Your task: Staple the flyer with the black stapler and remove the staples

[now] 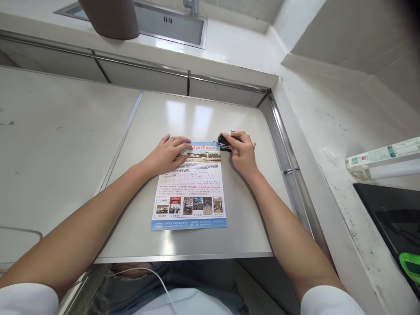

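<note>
A printed flyer with red headline text, a table and small photos lies flat on a steel worktop. My left hand rests flat on the flyer's top left corner, fingers spread and open. My right hand is closed over a black stapler, which sits at the flyer's top right corner. Most of the stapler is hidden under my fingers.
A sink is set in the counter behind the worktop, with a brown cylinder hanging over it. A raised white ledge runs along the right. On it lie a long box and a black panel.
</note>
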Demonstrator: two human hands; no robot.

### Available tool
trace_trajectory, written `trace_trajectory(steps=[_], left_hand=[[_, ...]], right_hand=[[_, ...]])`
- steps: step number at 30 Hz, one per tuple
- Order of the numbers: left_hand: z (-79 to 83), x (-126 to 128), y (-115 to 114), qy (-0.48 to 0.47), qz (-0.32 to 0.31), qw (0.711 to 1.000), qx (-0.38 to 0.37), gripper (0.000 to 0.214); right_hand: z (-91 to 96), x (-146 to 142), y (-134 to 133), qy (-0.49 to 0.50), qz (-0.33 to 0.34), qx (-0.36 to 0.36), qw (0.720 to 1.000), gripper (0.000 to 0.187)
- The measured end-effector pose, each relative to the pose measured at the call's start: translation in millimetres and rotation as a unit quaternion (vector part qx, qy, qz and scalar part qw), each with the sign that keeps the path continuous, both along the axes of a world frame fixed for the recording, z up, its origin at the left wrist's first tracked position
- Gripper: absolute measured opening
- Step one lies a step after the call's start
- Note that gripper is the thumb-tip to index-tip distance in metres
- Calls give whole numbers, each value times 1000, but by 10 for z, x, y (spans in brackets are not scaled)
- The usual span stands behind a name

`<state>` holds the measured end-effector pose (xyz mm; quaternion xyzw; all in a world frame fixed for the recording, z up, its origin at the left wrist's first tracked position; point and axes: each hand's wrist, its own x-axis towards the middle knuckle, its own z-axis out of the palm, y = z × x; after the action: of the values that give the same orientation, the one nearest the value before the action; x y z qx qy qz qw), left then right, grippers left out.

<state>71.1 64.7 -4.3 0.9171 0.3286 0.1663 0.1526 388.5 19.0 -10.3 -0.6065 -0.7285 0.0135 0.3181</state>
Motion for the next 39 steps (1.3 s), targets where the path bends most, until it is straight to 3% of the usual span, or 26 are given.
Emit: trace_trajectory(steps=[8, 24, 31, 36, 39], left_hand=[[-23, -6, 9, -6, 0, 1000, -5, 38], [-14, 12, -4, -7, 4, 1000, -16, 38], [-26, 4, 4, -3, 2, 1000, -7, 39], [5, -5, 6, 10, 4, 1000, -2, 39], [29, -7, 1, 18, 2, 1000, 1, 40]], right_hand=[[20, -23, -7, -8, -2, -12, 1000, 58], [125, -196, -49, -133, -47, -70, 988, 69], [165, -370, -87, -205, -71, -65, 974, 54], [210, -246, -99, -178, -76, -67, 979, 71], [214, -91, -89, -133, -121, -73, 981, 71]])
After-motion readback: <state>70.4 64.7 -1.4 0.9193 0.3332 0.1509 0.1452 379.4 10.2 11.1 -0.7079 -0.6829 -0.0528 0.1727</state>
